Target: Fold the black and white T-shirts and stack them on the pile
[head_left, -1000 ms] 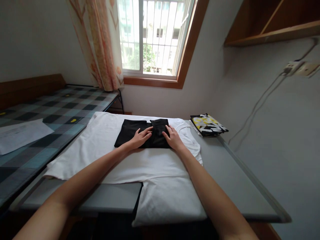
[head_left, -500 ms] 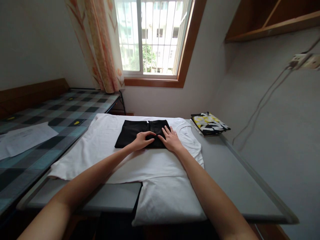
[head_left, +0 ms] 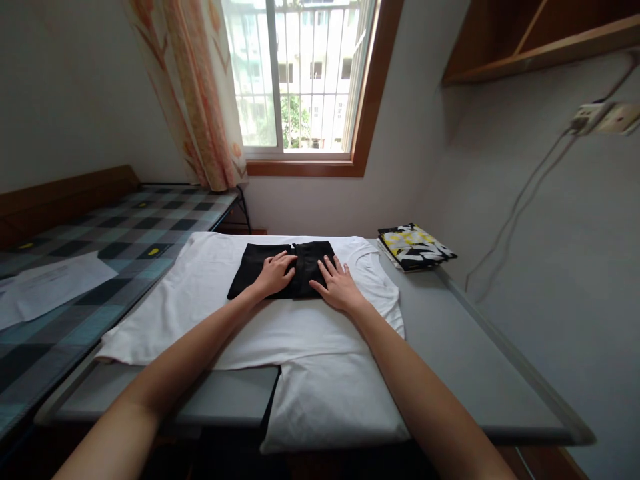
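Note:
A folded black garment (head_left: 310,257) lies on a white T-shirt (head_left: 200,313) that is spread across the grey table. On the garment's left half rests my left hand (head_left: 275,273), its fingers extended and lying on the cloth. My right hand (head_left: 337,283) lies flat on the right half with fingers spread. A vertical seam or fold runs through the black cloth between the two hands. The T-shirt's neckline points right, and its near sleeve hangs over the table's front edge.
Folded patterned clothes (head_left: 417,247) are stacked at the back right of the grey table (head_left: 465,353). A checked bed (head_left: 65,240) with paper sheets (head_left: 57,283) stands at left. Beyond are a window (head_left: 305,80) and curtain (head_left: 203,100); a cable (head_left: 517,200) hangs on the right wall.
My left hand has moved slightly left, away from the middle seam, and its fingers have straightened onto the cloth. My right hand stays spread on the right half.

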A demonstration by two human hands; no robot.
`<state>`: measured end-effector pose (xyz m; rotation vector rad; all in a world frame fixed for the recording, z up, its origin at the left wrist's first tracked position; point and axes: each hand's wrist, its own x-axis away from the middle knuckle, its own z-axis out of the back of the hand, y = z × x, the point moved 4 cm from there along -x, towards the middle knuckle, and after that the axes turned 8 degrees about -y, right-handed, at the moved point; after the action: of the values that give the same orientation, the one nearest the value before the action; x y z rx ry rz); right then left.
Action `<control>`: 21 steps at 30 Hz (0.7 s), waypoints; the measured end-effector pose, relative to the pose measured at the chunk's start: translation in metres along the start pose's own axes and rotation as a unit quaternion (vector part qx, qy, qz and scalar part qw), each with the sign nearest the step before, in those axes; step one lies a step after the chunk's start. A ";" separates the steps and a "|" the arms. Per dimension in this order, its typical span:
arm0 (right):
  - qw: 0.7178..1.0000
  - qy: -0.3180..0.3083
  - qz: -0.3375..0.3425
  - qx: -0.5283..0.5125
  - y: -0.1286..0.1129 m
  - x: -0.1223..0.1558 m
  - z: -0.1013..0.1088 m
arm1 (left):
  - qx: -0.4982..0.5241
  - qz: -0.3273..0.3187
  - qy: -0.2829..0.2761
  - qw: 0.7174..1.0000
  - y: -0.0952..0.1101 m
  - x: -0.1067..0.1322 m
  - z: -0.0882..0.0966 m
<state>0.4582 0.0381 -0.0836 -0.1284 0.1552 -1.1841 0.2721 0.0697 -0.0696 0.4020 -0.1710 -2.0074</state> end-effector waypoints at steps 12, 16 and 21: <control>0.991 0.004 0.133 0.001 -0.012 0.017 0.011 | -0.122 0.016 -0.127 0.984 -0.012 0.004 0.000; 0.989 0.023 0.147 0.026 -0.021 0.018 0.012 | -0.123 0.023 -0.140 0.982 -0.020 0.003 0.011; 0.985 0.041 0.160 0.042 -0.027 0.016 0.013 | -0.090 0.010 -0.096 0.991 -0.022 0.001 0.009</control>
<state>0.4423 0.0135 -0.0670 0.0193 0.1897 -0.8731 0.2506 0.0784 -0.0678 0.0932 -0.1122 -2.0200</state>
